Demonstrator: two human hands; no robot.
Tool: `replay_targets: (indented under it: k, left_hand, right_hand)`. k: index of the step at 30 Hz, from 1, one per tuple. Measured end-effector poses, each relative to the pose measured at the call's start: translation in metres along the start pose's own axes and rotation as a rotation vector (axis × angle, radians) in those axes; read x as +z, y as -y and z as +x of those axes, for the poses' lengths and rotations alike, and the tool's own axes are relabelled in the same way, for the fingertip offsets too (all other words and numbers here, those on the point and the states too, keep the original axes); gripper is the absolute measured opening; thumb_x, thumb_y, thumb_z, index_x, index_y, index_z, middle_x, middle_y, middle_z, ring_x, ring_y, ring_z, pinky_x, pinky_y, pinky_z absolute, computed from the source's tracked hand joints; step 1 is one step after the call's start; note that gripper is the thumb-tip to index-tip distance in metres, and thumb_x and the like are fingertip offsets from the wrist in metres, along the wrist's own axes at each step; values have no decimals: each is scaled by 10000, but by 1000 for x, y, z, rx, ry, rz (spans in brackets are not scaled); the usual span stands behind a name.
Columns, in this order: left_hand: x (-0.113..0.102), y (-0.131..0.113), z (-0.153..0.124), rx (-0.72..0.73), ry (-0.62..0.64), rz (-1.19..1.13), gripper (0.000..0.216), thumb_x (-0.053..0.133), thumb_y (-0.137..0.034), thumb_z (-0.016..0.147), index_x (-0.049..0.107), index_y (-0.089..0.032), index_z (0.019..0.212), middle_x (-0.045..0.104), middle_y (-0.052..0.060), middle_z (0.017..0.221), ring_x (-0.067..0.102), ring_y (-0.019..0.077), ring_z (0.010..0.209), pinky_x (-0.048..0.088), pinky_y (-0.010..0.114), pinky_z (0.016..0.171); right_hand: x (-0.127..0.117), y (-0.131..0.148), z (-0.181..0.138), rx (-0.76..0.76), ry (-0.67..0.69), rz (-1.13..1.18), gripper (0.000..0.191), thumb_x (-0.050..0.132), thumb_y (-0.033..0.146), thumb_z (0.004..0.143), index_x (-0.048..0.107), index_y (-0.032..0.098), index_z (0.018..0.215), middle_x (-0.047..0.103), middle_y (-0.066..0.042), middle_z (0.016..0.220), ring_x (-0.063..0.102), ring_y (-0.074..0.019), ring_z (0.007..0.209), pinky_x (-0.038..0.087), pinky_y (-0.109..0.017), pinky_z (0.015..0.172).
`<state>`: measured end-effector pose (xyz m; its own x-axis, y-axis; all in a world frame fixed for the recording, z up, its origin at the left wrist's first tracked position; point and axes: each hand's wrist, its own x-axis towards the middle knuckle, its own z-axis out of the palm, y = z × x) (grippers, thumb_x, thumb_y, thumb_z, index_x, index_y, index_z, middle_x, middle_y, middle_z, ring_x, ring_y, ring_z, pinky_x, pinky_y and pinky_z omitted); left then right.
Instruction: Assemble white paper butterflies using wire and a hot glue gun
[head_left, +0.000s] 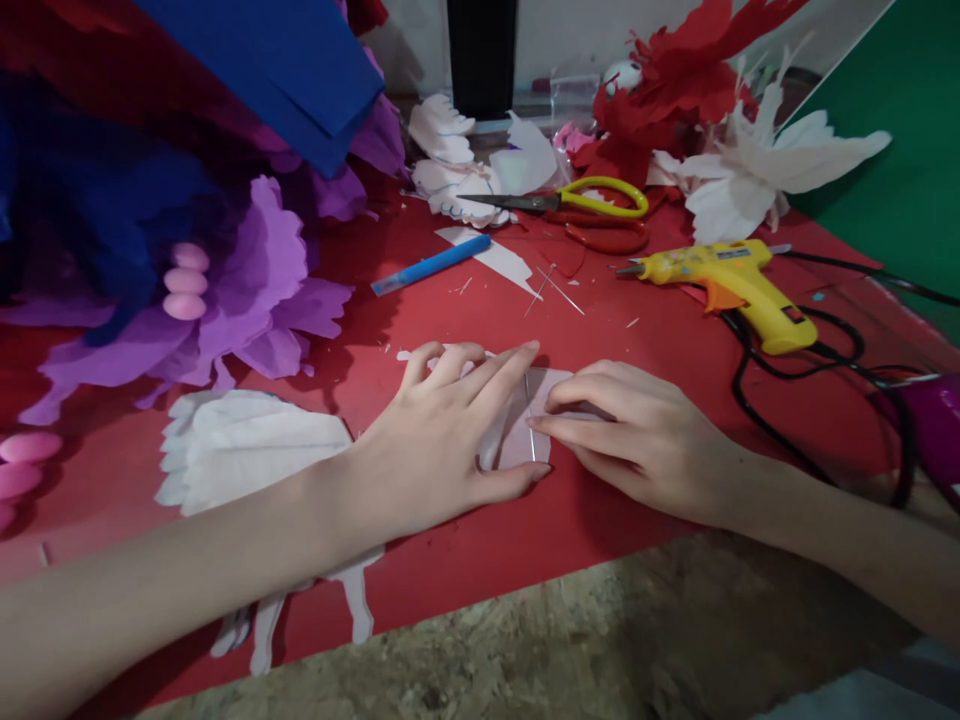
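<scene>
My left hand (457,425) lies with fingers spread over a thin white sheet (517,440), holding it down on the red surface. A thin metal needle or wire (531,440) runs across the sheet between my left index finger and thumb. From the right, my right hand (637,430) has its fingers pinched together on the sheet's right edge, fingertips beside the needle. Part of the sheet is hidden under both hands. A layered white cut-out with scalloped edges (247,440) sits left of my left hand, partly behind the forearm.
Beyond the hands are a blue pen (431,265), scissors with yellow and red handles (600,195), and loose needles (562,290). A yellow glue gun (735,285) with a black cord lies right. Purple petals (255,280) and a white flower (765,165) flank the back.
</scene>
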<state>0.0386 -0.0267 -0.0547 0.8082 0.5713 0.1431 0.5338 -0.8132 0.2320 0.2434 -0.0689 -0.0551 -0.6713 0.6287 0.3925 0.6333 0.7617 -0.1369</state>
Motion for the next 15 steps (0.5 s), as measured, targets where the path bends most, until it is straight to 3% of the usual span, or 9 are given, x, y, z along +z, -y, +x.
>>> replay_targets:
  k: [15]
  left_hand:
    - [-1, 0, 0, 10, 33, -9, 697, 544, -532, 798, 391, -100, 1324, 502, 86, 1330, 434, 281, 1085, 242, 428, 972]
  right_hand:
    - [-2, 1, 0, -9, -15, -15, 227, 422, 113, 867, 643, 134, 912, 633, -60, 940, 531, -132, 841, 467, -260, 704]
